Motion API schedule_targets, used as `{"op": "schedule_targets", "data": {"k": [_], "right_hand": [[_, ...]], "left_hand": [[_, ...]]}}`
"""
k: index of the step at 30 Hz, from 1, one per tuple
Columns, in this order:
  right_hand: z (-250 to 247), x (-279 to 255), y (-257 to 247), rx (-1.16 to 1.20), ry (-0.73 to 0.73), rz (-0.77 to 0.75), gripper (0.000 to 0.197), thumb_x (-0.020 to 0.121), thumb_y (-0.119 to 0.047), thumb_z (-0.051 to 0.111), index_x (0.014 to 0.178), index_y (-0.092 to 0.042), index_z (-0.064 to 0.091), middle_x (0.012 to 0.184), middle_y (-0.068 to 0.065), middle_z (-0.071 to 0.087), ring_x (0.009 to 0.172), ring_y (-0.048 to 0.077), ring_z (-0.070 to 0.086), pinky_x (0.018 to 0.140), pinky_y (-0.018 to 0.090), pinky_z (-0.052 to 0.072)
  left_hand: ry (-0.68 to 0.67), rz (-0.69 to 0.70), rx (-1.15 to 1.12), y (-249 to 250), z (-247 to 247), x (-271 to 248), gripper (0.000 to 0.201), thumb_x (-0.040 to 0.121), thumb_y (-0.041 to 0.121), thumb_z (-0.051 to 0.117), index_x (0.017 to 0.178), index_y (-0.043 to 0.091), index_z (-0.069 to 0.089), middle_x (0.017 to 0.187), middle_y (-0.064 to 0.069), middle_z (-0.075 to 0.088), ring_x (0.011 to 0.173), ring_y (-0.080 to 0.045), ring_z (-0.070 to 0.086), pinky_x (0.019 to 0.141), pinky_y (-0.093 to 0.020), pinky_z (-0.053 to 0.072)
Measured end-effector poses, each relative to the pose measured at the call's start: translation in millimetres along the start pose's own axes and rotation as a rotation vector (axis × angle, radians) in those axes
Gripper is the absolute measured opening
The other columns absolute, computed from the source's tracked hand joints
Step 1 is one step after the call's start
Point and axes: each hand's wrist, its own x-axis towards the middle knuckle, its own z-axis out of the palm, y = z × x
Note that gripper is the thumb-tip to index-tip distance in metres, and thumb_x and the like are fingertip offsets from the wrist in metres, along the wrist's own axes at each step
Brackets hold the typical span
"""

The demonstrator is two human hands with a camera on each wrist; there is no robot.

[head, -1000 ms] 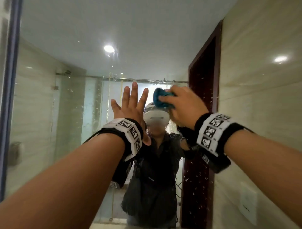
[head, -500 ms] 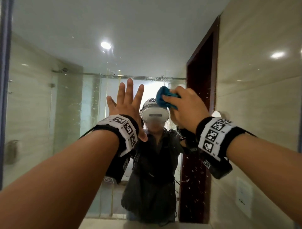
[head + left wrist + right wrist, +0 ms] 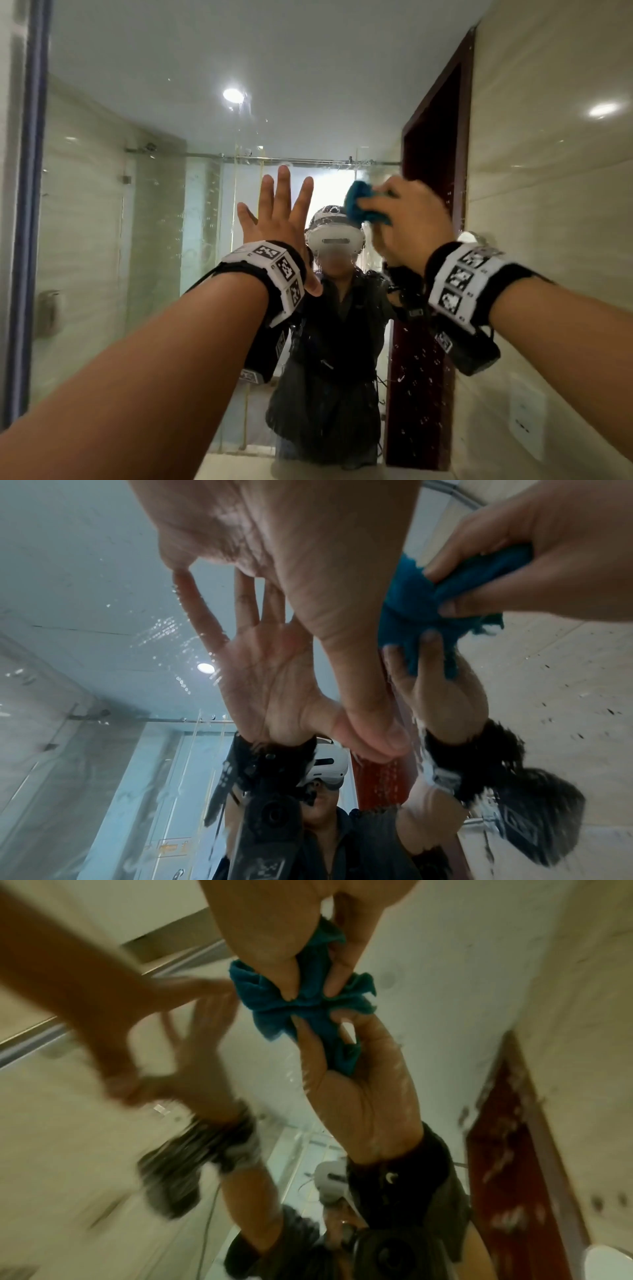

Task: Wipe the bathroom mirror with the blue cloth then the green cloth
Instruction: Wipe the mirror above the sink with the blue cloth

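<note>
Your right hand [image 3: 411, 222] grips the bunched blue terry cloth [image 3: 359, 204] on the droplet-spotted wall mirror [image 3: 137, 205], left hand [image 3: 277, 222] flat and open; green-cloth pass remains.

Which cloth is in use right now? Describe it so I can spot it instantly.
Look at the mirror, near its centre. The right hand grips a bunched blue cloth against the glass. It is the only bright blue thing there; the left hand beside it is empty.

blue cloth [image 3: 360, 202]: your right hand [image 3: 407, 219] covers most of it; only a bunched end shows at 9 o'clock of your knuckles.
left hand [image 3: 103, 1010]: smeared by motion in your right wrist view.
mirror [image 3: 144, 212]: its top is cut off at 12 o'clock.
</note>
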Motion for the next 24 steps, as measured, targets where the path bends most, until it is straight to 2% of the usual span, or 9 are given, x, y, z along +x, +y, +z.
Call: {"op": "schedule_targets", "data": {"k": [3, 6, 10, 12, 14, 17, 19, 22, 24], "right_hand": [[7, -21, -15, 0.055, -0.149, -0.203, 0.040, 0.072, -0.006, 0.073, 0.109, -0.022, 0.069, 0.107, 0.007, 0.061, 0.090, 0.033, 0.055, 0.069, 0.044, 0.052], [-3, -12, 4, 0.012, -0.180, -0.208, 0.037, 0.080, -0.013, 0.067, 0.115, -0.024, 0.065, 0.110, 0.004, 0.060, 0.095, 0.029, 0.054, 0.075, 0.041, 0.050], [-30, 22, 60, 0.090, 0.221, 0.207, 0.033, 0.087, -0.014, 0.057, 0.118, -0.021, 0.064, 0.111, 0.008, 0.056, 0.100, 0.029, 0.054, 0.086, 0.026, 0.039], [-35, 25, 75, 0.107, 0.290, 0.352, 0.030, 0.089, -0.015, 0.056, 0.119, -0.018, 0.063, 0.112, 0.008, 0.055, 0.102, 0.028, 0.054, 0.085, 0.022, 0.039], [-30, 18, 70, 0.072, 0.276, 0.349, 0.030, 0.090, -0.016, 0.055, 0.119, -0.016, 0.061, 0.113, 0.010, 0.054, 0.103, 0.031, 0.052, 0.086, 0.029, 0.044], [-7, -4, 46, -0.011, 0.176, 0.221, 0.035, 0.087, -0.014, 0.058, 0.121, -0.022, 0.060, 0.114, 0.009, 0.053, 0.100, 0.032, 0.048, 0.086, 0.039, 0.047], [8, -27, 27, -0.011, 0.088, 0.040, 0.042, 0.076, -0.010, 0.072, 0.115, -0.023, 0.064, 0.108, 0.008, 0.057, 0.092, 0.031, 0.051, 0.073, 0.044, 0.053], [27, -67, -1, -0.060, -0.122, -0.309, 0.055, 0.058, -0.004, 0.083, 0.108, -0.021, 0.069, 0.109, 0.010, 0.063, 0.087, 0.033, 0.059, 0.055, 0.038, 0.056], [21, -67, -4, -0.010, -0.249, -0.342, 0.052, 0.064, -0.008, 0.081, 0.111, -0.026, 0.067, 0.115, 0.007, 0.061, 0.092, 0.031, 0.059, 0.058, 0.038, 0.056]], "left_hand": [[0.005, -0.002, -0.004, 0, 0, -1, 0.162, 0.040, 0.065, 0.084, 0.135, 0.027, -0.042, 0.140, -0.009, -0.050, 0.135, -0.033, -0.036, 0.112, -0.064, 0.002], [0.004, 0.000, -0.010, -1, 1, -1, 0.162, 0.040, 0.064, 0.085, 0.135, 0.028, -0.042, 0.141, -0.008, -0.049, 0.135, -0.032, -0.036, 0.112, -0.063, 0.001], [0.018, 0.002, -0.011, -2, 5, 0, 0.163, 0.039, 0.066, 0.084, 0.133, 0.029, -0.044, 0.140, -0.008, -0.050, 0.134, -0.032, -0.037, 0.112, -0.063, 0.002], [0.030, 0.007, -0.007, -4, 7, 1, 0.162, 0.038, 0.067, 0.083, 0.132, 0.029, -0.045, 0.140, -0.008, -0.050, 0.134, -0.031, -0.037, 0.112, -0.063, 0.001], [0.033, 0.008, -0.011, -4, 8, 1, 0.162, 0.038, 0.067, 0.083, 0.132, 0.030, -0.044, 0.139, -0.007, -0.050, 0.134, -0.031, -0.038, 0.112, -0.063, 0.000], [0.020, 0.000, -0.014, -3, 6, 2, 0.163, 0.038, 0.067, 0.083, 0.133, 0.030, -0.044, 0.139, -0.007, -0.051, 0.133, -0.031, -0.038, 0.111, -0.063, -0.002], [0.024, -0.004, -0.010, -3, 5, 1, 0.163, 0.037, 0.068, 0.083, 0.133, 0.029, -0.043, 0.140, -0.007, -0.050, 0.134, -0.031, -0.038, 0.111, -0.063, -0.002], [0.033, -0.014, -0.012, 0, 5, 0, 0.164, 0.035, 0.070, 0.082, 0.133, 0.029, -0.043, 0.140, -0.008, -0.050, 0.134, -0.031, -0.037, 0.111, -0.064, -0.001], [0.025, -0.020, -0.024, 1, 6, 0, 0.165, 0.034, 0.071, 0.082, 0.133, 0.029, -0.043, 0.140, -0.007, -0.050, 0.134, -0.032, -0.037, 0.111, -0.064, -0.002]]}}
